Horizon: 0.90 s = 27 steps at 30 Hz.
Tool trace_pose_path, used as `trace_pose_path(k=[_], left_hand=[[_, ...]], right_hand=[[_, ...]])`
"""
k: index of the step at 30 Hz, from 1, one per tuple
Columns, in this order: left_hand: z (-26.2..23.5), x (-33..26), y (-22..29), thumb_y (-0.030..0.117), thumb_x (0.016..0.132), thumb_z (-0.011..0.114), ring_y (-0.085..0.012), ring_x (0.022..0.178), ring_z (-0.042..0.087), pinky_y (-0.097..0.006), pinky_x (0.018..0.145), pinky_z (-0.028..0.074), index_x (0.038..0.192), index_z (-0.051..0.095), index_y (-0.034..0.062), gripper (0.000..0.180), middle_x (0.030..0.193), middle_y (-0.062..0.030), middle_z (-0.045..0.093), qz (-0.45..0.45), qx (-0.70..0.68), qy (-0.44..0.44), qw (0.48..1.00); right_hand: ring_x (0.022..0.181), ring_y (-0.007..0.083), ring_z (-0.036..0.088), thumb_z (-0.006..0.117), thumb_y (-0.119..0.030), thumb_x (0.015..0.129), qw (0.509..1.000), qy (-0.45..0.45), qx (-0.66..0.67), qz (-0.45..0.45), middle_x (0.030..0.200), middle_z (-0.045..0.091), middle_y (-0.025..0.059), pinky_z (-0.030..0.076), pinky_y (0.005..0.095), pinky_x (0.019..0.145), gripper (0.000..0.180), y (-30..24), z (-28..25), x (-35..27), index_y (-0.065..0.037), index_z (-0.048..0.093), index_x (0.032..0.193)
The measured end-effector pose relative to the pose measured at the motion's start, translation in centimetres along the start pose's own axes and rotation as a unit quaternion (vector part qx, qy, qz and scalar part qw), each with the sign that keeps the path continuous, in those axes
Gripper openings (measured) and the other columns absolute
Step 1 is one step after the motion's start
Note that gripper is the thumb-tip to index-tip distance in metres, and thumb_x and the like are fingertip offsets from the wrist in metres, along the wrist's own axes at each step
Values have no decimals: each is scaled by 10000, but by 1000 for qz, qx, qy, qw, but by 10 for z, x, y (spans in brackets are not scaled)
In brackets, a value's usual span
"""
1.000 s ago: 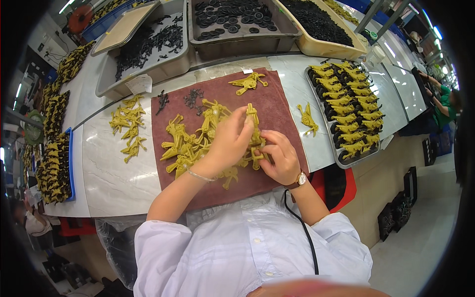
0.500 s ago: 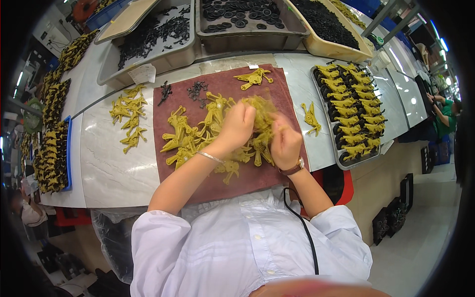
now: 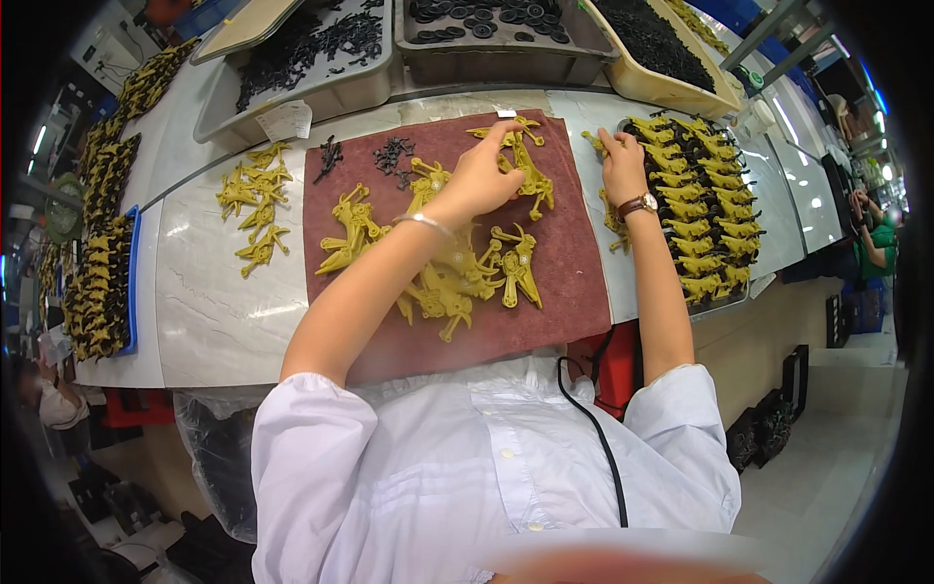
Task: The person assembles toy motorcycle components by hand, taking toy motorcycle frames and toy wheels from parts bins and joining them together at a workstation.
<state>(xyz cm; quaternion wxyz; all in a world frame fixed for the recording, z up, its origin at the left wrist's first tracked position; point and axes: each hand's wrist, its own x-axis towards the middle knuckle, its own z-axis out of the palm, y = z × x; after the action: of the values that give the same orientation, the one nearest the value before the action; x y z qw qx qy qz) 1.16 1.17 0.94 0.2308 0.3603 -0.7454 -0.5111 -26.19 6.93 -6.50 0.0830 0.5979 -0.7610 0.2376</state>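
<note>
Yellow plastic parts with arms and round holes point(image 3: 449, 277) lie in a loose pile on a dark red cloth point(image 3: 574, 277). My left hand point(image 3: 479, 180) reaches over the cloth's far right, index finger stretched out and thumb apart. Right beside its fingers lie yellow parts point(image 3: 533, 180), partly covered by the hand. Off the cloth's right edge, my right hand point(image 3: 623, 167) has its fingers closed on a small yellow part point(image 3: 592, 140), of which only the end shows. Another yellow part point(image 3: 615, 229) lies on the table by my right wrist.
Small black pieces point(image 3: 394, 159) sit at the cloth's far side. More yellow parts point(image 3: 255, 204) lie left of the cloth. A metal tray point(image 3: 747, 292) of yellow-and-black assemblies stands at right, a blue tray point(image 3: 133, 282) at left. Bins of black parts, including a grey bin point(image 3: 365, 95), line the back.
My hands have parted from over the pile. The left has moved to the far part of the cloth, the right outward to the table beside the tray.
</note>
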Motion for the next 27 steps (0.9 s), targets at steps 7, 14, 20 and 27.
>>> trace_pose_path(k=[7, 14, 20, 27], left_hand=[[-1, 13, -24, 115, 686, 718, -240, 748, 674, -338, 707, 513, 1184, 447, 33, 573, 783, -132, 656, 14, 80, 25, 996], [-5, -8, -23, 266, 744, 696, -295, 870, 649, -411, 774, 482, 1108, 575, 25, 454, 881, -156, 662, 96, 273, 42, 956], [-12, -49, -15, 306, 715, 663, -284, 837, 614, -421, 811, 349, 941, 635, 82, 320, 869, -58, 655, 243, 277, -114, 922], [7, -60, -15, 195, 639, 769, -278, 912, 623, -440, 873, 379, 1056, 586, 66, 474, 898, -103, 651, 175, 286, -144, 931]], right_hand=[[1215, 399, 432, 617, -135, 816, 990, -29, 102, -89, 1288, 494, 241, 346, 456, 1041, 459, -43, -26, -12, -121, 570, 1272], [1017, 289, 589, 680, -126, 768, 949, -136, 236, -160, 1103, 610, 127, 479, 345, 867, 396, -78, -14, -25, -54, 618, 1153], [987, 309, 604, 600, -15, 746, 951, -137, 248, -128, 1043, 634, 136, 476, 377, 888, 326, -77, -13, -20, -28, 642, 1069], [948, 261, 624, 618, -48, 814, 963, 15, 162, -215, 1066, 636, 113, 502, 337, 829, 334, -88, -25, -40, -44, 619, 1148]])
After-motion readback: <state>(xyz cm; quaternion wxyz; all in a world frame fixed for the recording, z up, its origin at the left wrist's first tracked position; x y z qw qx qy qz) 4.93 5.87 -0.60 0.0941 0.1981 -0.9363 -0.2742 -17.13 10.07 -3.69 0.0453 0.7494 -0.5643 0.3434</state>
